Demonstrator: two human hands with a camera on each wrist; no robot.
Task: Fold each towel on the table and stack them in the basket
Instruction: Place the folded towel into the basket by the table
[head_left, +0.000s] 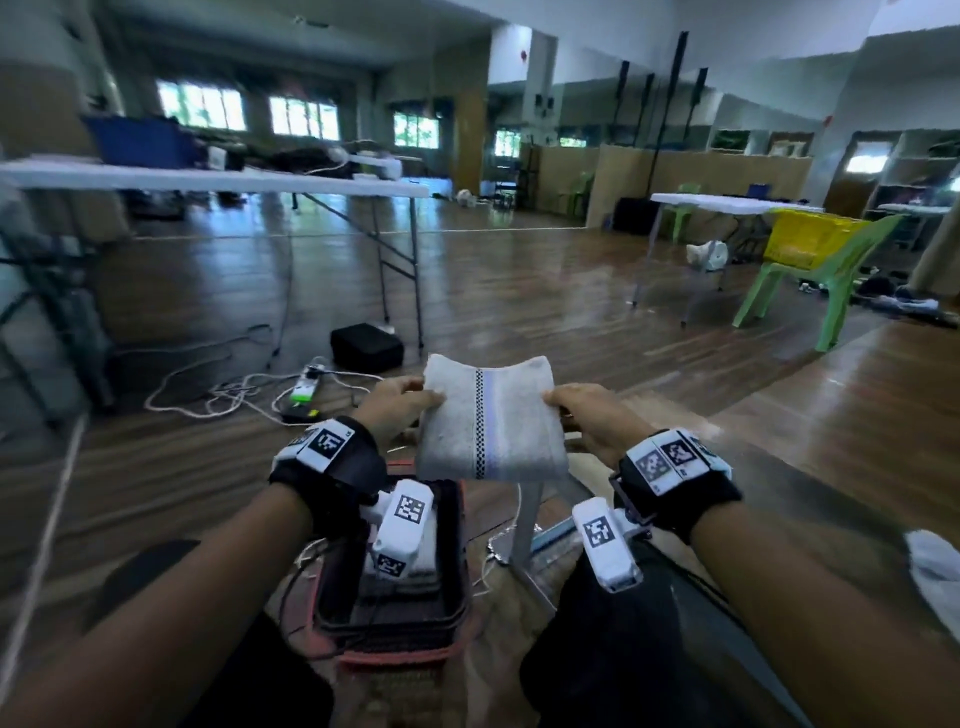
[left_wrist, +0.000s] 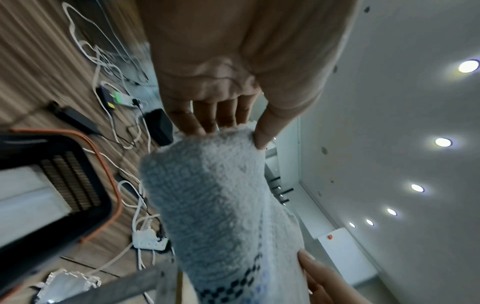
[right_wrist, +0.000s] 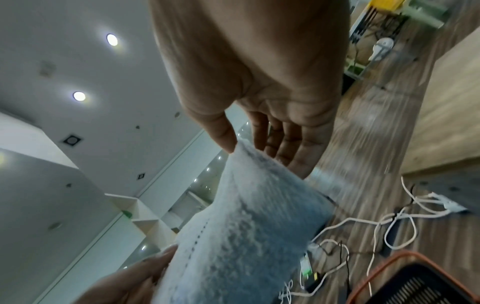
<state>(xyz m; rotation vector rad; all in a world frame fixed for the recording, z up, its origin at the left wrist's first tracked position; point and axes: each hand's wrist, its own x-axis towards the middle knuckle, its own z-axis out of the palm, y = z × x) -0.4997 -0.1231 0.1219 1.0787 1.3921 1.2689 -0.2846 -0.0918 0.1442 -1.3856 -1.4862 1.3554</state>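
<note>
Nearest the viewer, two bare forearms with black wrist straps carrying white tag-marked camera blocks reach forward over a black slatted plastic basket with an orange-red rim (head_left: 462, 561), which stands on the wooden plank floor (head_left: 519, 291) and holds a stack of folded pale towels (head_left: 423, 569) partly hidden behind the left wrist block. Above the far edge of the basket, clear of it, a folded grey-white terry towel with a checked dark-and-lilac stripe down its middle (head_left: 493, 421) is held in the air, slightly arched between the two hands. The left hand (head_left: 397, 410) pinches the towel's left edge, thumb on top and fingers (left_wrist: 200, 121) beneath, as the left wrist view confirms; the right hand (head_left: 589, 418) pinches the right edge likewise, thumb above and fingers (right_wrist: 291, 144) below. To the right of the basket a grey table leg (head_left: 527, 519) descends, and a white cloth (head_left: 935, 569) lies at the right margin of the head view. Beyond the basket, on the floor, lie tangled white cables (head_left: 208, 395), a white power strip with a green part (head_left: 306, 387) and a black box-shaped case (head_left: 366, 347). Farther off, left of the basket, stands a long white folding table (head_left: 218, 179); far to the right stand a light green plastic chair (head_left: 826, 275) bearing a yellow slatted crate (head_left: 810, 236), and a second white table (head_left: 717, 202). Bright windows (head_left: 304, 117) line the back wall
</note>
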